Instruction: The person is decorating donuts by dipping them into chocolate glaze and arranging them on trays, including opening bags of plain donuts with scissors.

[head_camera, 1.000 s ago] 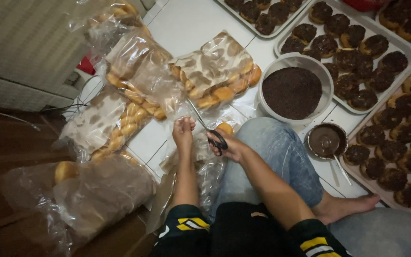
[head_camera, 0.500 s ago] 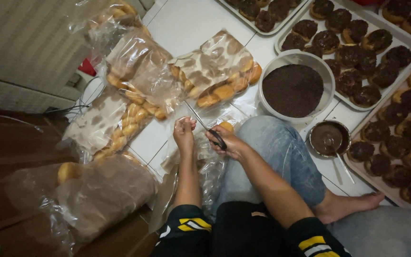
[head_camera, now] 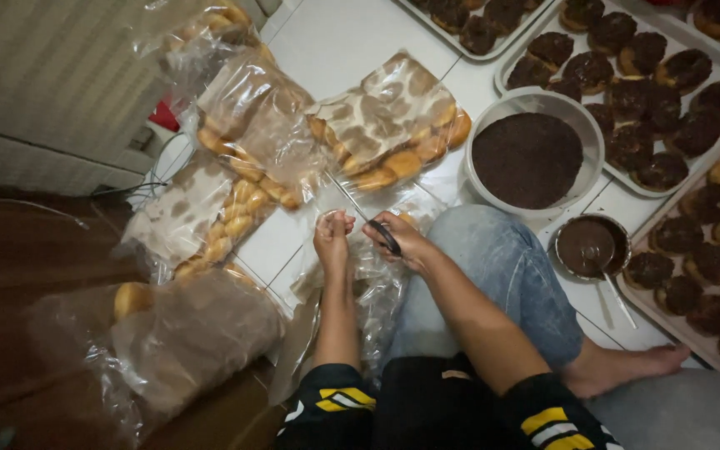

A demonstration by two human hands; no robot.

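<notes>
The person sits on the white tiled floor [head_camera: 352, 42] and is, by the look of it, cutting open a clear plastic bag of plain golden doughnuts [head_camera: 368, 275] that lies directly under both hands, against the knee in blue denim. The right hand [head_camera: 402, 240] is closed around the dark handles of a pair of scissors [head_camera: 360, 215], whose thin blades slant up and away from the knuckles toward the far bags. The left hand [head_camera: 332, 236], just beside it and nearly touching, has its fingers curled narrow, pinching what appears to be the top edge of the plastic; whether the blades already bite the film cannot be told. The step in hand seems to be the opening cut, so the next move would call for keeping the film taut with the pinching fingers while the blades close across it, well clear of the fingertips. Beyond the hands lie more sealed clear bags of doughnuts [head_camera: 393, 125], and another sits to the near left. To the right of the right hand stands a round white bowl of dark chocolate sprinkles [head_camera: 531, 158], a small metal bowl of melted chocolate with a spoon [head_camera: 589, 246], and metal trays of chocolate-coated doughnuts [head_camera: 652, 92].
</notes>
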